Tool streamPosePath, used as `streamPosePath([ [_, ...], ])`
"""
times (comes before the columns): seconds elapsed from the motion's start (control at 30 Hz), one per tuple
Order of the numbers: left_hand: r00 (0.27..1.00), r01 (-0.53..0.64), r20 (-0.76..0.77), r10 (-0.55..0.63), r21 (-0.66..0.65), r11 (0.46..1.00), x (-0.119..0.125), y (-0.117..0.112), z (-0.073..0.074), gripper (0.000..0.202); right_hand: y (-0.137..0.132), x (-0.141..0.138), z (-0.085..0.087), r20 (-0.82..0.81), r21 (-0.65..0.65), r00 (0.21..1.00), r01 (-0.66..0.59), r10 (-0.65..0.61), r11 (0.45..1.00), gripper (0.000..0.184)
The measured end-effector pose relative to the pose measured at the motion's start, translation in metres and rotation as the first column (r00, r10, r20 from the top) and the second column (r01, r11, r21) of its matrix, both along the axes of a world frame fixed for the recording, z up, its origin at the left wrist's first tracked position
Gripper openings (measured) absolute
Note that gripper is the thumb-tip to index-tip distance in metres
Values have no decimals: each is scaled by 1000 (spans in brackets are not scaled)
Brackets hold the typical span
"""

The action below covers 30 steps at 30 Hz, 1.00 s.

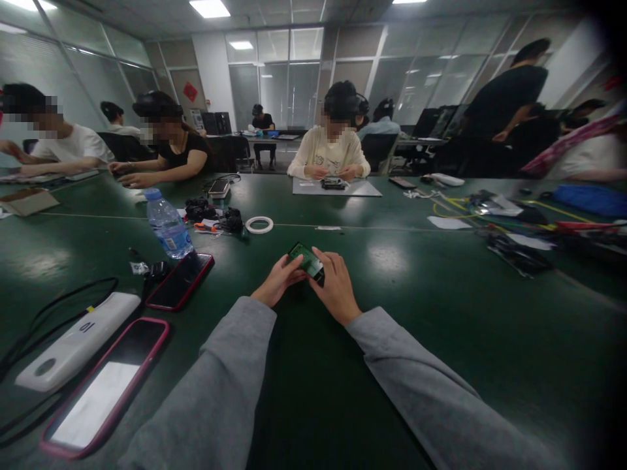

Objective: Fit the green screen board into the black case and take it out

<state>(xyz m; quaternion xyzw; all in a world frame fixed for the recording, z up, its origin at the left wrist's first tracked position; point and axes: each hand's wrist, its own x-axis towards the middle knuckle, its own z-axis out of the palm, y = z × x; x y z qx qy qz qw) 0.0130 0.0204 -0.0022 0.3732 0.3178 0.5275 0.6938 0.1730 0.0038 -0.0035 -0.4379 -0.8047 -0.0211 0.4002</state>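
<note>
A small green circuit board (304, 256) rests between both of my hands just above the dark green table (441, 313). My left hand (280, 281) pinches its left edge with curled fingers. Gripping the board's right side is my right hand (336, 286), fingers wrapped over a dark part at its near corner. Grey sleeves cover both forearms.
To my left lie a pink-cased phone (105, 385), a white power bank (78, 339) with black cables, a red-cased phone (180, 281) and a water bottle (168, 225). A tape roll (259, 224) and black parts sit farther off. Tools and cables crowd the right. Several people sit around the table.
</note>
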Motion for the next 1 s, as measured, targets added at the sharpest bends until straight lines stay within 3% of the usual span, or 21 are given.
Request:
streamPosePath([
  [0.13,996,-90,-5,90,-40,995,0,3,-4,43,-6,-5,1,72,15,993,-96,95,995,73],
  [0.27,992,-125,15,125,-21,992,0,5,-7,44,-8,-8,2,-10,-22,991,-133,133,991,69],
  [0.43,983,-181,27,181,-21,983,0,6,-6,43,-4,-7,-1,-288,-176,949,-183,127,967,65],
  [0.57,981,-194,-13,194,-1,981,1,4,-3,46,4,-4,-7,-505,-365,862,-266,51,892,60],
  [0.67,983,-174,-52,177,48,983,3,2,-1,50,7,-2,-9,-603,-418,798,-335,18,844,62],
  [0.87,979,-175,-86,183,94,980,4,0,-1,52,8,-2,-8,-559,-409,828,-327,49,852,60],
  [1.0,972,-224,-59,227,49,973,7,2,-6,51,5,-2,-6,-531,-366,844,-308,74,878,53],
])
